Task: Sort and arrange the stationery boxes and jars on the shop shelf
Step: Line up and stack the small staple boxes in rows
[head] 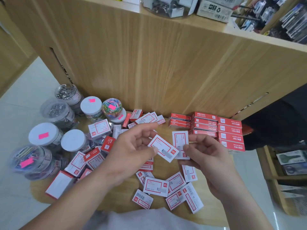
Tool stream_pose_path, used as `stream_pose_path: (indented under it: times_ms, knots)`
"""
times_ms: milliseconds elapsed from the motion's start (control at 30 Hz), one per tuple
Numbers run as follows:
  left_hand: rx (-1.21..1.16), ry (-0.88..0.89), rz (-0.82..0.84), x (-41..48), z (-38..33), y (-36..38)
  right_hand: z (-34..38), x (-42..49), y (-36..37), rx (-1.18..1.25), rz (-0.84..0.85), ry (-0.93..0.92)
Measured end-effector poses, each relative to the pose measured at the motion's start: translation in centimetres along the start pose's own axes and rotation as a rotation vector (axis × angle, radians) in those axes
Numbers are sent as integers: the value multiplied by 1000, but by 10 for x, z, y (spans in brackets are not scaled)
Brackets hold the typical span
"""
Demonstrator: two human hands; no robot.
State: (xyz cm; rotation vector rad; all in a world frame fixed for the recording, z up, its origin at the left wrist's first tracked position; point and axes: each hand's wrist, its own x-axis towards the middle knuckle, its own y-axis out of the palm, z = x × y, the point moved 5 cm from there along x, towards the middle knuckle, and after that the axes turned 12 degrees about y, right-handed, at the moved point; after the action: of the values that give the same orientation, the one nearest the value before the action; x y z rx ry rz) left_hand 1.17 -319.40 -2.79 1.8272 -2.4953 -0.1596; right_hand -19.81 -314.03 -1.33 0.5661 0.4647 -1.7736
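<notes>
Both hands work above a low wooden shelf board (116,201) set against a tall wood-grain panel (149,63). The left hand (132,151) pinches a small white staple box with a red border (163,148) between thumb and fingers, its other fingers spread loosely. The right hand (207,156) grips a second white box (180,143) upright, fingers curled around its lower edge; the two boxes touch at their inner corners.

Behind the hands, against the panel, stands a tidy stack of red staple boxes (230,135), roughly a dozen in three columns. Loose white-and-red boxes (156,186) lie scattered on the board below and to the left of the hands, some tilted or overlapping; an exact count cannot be told, but well over fifteen.

On the left end of the board stand eight clear jars of clips (43,135), several with white lids and pink stickers, crowding the loose boxes beside them. One jar holds coloured paper clips (112,106).
</notes>
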Motion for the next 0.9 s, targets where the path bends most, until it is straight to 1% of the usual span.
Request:
stream_pose_path:
  times_ms: [100,267,400,467,600,667,800,900]
  knots:
    - [30,-16,8,1,0,0,1,-1,0,-1,3,-1]
    - [75,-44,-4,1,0,-5,0,0,-5,-1,-46,-38]
    - [4,-86,-41,-2,0,-5,0,-1,0,-66,-16,-78]
    - [-46,-106,-61,-3,1,-4,-1,-1,1,-84,-40,-83]
    - [-126,-134,-93,-5,6,1,0,0,3,-58,-44,-66]
    - [-111,-145,-89,-7,11,3,0,0,4,-42,-25,-62]
    - [-82,-109,-89,-6,14,1,1,2,4,-105,-17,-77]
    - [-16,-65,-33,-2,11,0,4,5,2,-162,10,-79]
